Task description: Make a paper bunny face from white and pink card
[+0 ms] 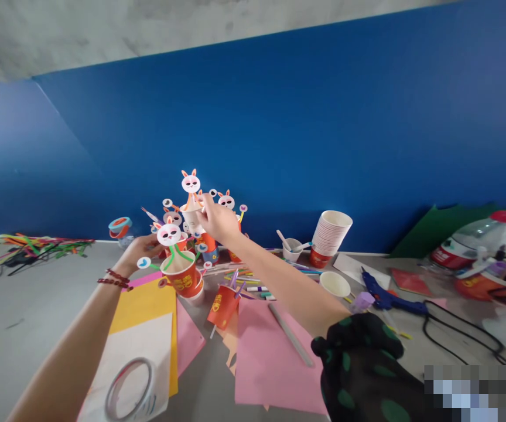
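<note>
Bunny cup (190, 218) upright, long axis vertical

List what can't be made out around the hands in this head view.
- Fingers of the left hand: head view, hidden behind the red cup; grip unclear.
- White cup: head view, partly covered by the right hand pinching it.
- Back cups: head view, too small and overlapped to count.
- Bottle: head view, blurred, clutter beside it cut by the right edge.
- Bottom right corner: pixelated patch.
</note>
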Demonstrator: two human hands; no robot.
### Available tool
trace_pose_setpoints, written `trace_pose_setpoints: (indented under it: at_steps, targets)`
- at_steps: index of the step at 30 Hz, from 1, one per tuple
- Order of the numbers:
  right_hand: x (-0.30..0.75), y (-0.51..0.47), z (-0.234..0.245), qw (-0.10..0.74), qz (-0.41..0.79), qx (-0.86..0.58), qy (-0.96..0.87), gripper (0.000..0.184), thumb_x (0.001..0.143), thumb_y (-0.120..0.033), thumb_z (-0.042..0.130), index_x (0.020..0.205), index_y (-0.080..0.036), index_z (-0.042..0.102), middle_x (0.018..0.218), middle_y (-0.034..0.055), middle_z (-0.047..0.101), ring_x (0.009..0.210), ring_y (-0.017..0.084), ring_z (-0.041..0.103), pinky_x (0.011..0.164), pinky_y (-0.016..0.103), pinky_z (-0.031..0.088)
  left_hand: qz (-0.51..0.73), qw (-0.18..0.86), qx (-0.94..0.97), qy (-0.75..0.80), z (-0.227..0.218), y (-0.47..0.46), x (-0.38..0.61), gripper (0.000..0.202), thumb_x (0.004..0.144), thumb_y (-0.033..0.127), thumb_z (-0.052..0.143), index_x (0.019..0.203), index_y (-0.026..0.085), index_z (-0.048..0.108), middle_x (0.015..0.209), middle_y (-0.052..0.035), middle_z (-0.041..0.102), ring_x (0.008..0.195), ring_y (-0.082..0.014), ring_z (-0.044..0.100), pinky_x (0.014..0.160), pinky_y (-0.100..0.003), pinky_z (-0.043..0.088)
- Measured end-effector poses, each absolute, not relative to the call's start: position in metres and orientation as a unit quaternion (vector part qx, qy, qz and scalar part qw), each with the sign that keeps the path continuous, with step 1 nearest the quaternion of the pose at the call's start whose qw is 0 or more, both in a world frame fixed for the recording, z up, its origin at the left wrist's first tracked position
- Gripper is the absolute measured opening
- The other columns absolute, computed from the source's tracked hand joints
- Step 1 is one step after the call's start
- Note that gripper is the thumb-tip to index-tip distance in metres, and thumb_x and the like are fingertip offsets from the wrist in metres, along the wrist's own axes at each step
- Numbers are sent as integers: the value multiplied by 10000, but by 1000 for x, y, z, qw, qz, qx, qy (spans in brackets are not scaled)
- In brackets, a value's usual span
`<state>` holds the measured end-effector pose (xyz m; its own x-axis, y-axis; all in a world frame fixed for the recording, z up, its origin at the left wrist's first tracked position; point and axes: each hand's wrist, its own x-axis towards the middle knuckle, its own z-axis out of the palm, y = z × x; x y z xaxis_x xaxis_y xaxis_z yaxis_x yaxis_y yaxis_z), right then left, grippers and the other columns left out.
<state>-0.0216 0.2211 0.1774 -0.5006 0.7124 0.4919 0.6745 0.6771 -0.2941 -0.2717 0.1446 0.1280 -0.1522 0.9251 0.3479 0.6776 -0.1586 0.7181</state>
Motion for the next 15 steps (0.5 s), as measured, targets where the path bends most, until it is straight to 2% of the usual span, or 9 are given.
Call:
trace_pose_setpoints:
  at_steps: [3, 7, 15]
  targets:
    - [-23, 227, 179, 284, 28, -383, -878, 466, 952, -321, 432, 1404, -217, 394, 964, 47, 725, 819, 216, 645, 624, 278, 428, 370, 138, 672, 626, 127, 147, -275, 242, 673, 374, 699, 629, 141, 650, 638, -32, 691, 695, -225, 635, 624, -263, 511]
    - [-20, 238, 187, 280, 29, -360, -890, 320, 928, -285, 484, 1233, -220, 559, 975, 45, 728, 810, 203, 638, 574, 267, 367, 341, 114, 688, 630, 124, 150, -279, 208, 699, 373, 644, 650, 171, 648, 662, -53, 708, 695, -223, 626, 607, -273, 496]
    - [-4, 239, 219, 303, 19, -328, -894, 176, 952, -278, 464, 972, -210, 625, 920, 31, 711, 755, 160, 602, 536, 270, 278, 334, 78, 694, 634, 116, 154, -281, 198, 712, 344, 562, 692, 160, 633, 673, -46, 687, 638, -195, 581, 571, -279, 461]
